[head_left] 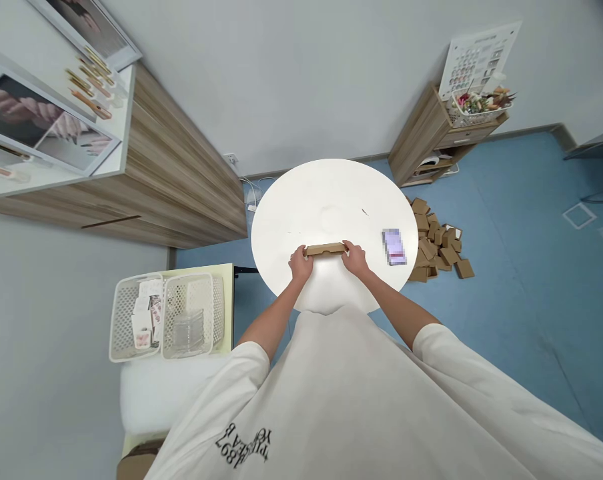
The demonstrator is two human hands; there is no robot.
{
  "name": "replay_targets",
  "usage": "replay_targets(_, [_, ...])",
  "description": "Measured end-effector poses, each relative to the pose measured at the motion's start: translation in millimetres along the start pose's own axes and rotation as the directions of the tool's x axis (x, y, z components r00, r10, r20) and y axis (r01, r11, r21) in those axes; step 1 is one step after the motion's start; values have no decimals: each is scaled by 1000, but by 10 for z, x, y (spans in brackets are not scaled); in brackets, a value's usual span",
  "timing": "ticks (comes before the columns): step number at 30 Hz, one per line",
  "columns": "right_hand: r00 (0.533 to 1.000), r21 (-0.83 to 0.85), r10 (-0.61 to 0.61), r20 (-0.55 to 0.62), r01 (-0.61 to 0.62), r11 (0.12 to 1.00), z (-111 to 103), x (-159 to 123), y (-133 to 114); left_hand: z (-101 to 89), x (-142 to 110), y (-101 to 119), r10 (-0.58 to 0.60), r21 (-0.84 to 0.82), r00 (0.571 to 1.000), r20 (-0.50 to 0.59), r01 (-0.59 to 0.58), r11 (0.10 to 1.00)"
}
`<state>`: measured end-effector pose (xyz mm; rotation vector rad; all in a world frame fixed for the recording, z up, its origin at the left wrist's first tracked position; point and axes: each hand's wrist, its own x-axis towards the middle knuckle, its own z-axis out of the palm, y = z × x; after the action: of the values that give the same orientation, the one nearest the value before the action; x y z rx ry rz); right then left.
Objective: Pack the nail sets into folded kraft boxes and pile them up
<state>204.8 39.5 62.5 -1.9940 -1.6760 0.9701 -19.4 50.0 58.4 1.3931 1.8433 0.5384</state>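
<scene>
A flat brown cardboard box [325, 249] is held level over the near half of the round white table [326, 180]. My left hand [301, 262] grips its left end, fingers closed on the corner. At the opposite end, my right hand [354, 259] is closed on the right corner. A notch shows in the box's near edge. Whether the box rests on the tabletop or hovers just above it, I cannot tell. To the right of my right hand lies a phone with a blurred purple screen [394, 247].
Many small cardboard boxes [439, 243] are heaped on the blue floor right of the table. White baskets [164, 320] with cards and clear plastic stand at the left. A wooden cabinet [181, 173] is at the far left, and a smaller wooden one [421, 133] stands behind right.
</scene>
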Motion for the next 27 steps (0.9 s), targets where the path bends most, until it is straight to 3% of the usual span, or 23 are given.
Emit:
replay_targets(8, [998, 35, -31, -52, 33, 999, 54, 146, 29, -1, 191, 24, 69, 103, 998, 1, -68, 992])
replay_targets(14, [993, -86, -111, -36, 107, 990, 44, 173, 30, -2, 198, 13, 153, 71, 988, 32, -155, 985])
replay_targets(27, [992, -317, -128, -9, 119, 941, -4, 151, -118, 20, 225, -105, 343, 123, 939, 13, -342, 932])
